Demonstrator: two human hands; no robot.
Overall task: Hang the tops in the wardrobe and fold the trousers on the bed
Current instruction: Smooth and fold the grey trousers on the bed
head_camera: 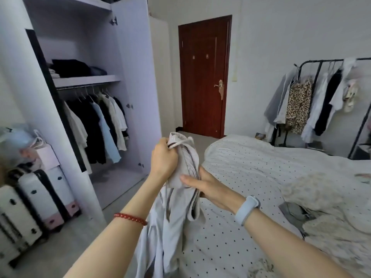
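I hold light grey drawstring trousers (176, 213) up in the air between the wardrobe and the bed. My left hand (163, 157) grips the bunched waistband at the top. Just below it, my right hand (202, 184) holds the fabric with its thumb across the front. The legs hang down past the frame's lower edge. On the left stands the open wardrobe (128, 63), with several tops on hangers (100, 125) on its rail. The bed (251, 173), covered by a white dotted sheet, lies to the right.
Folded dark clothes (72, 68) sit on the wardrobe shelf. Suitcases (30, 205) and bags stand at the lower left. A dark grey garment (297, 213) and a fluffy blanket (325, 189) lie on the bed. A black rack with clothes (313, 101) stands at right, a closed red door (204, 77) behind.
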